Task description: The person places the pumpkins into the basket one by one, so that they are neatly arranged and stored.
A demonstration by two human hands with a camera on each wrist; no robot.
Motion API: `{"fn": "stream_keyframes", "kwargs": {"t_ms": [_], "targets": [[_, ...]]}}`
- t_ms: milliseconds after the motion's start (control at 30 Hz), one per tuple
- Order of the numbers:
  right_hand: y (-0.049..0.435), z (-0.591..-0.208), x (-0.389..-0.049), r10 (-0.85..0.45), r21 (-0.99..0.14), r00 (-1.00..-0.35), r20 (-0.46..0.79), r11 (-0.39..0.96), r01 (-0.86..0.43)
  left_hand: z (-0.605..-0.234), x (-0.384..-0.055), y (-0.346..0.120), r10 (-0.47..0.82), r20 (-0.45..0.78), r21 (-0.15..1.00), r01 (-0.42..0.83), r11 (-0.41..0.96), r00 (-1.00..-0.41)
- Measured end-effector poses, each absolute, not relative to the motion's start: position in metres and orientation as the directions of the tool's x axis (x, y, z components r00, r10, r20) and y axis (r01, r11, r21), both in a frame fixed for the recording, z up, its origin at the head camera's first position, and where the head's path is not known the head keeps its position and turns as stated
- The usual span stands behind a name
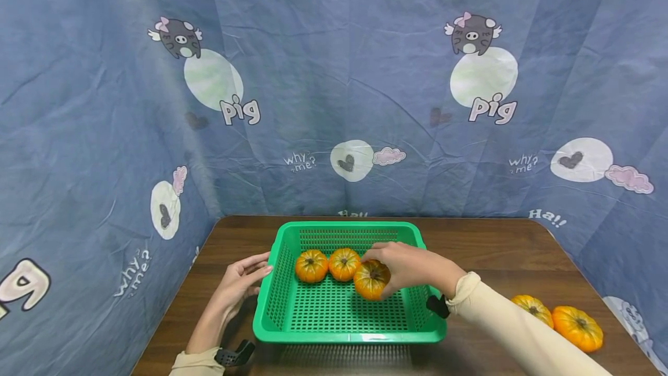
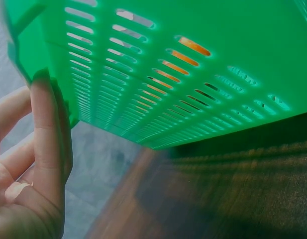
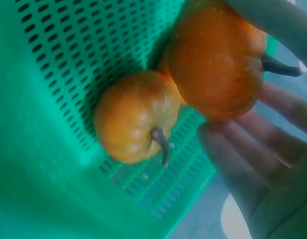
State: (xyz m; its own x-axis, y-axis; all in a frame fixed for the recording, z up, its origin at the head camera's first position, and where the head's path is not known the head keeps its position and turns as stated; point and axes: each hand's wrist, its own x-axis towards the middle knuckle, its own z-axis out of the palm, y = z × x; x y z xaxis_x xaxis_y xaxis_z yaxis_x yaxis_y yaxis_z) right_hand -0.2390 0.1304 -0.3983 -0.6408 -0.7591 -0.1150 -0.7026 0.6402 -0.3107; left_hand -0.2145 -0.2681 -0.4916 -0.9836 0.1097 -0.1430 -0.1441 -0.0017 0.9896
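- We see the left hand (image 1: 237, 284) touching the green basket (image 1: 347, 337) at its rim, fingers fairly straight; the right hand (image 1: 412, 266) grips a pumpkin (image 1: 369, 284) over it.
- The gripped pumpkin looks orange, ribbed, dark-stemmed.
- Farther in, two more pumpkins (image 1: 311, 266) (image 1: 344, 264) sit side by side.

Fabric-walled booth: pig-print cloth (image 1: 323, 57) around a wooden table (image 1: 490, 248)
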Motion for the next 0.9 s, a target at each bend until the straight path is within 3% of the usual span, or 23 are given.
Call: {"fn": "stream_keyframes", "kwargs": {"t_ms": [900], "targets": [[0.056,-0.421,-0.242,-0.843,-0.24,-0.514,-0.162,0.538,-0.808,-0.493,-0.215,-0.268,0.106,-0.138,0.99,-0.138,0.007,-0.985]]}}
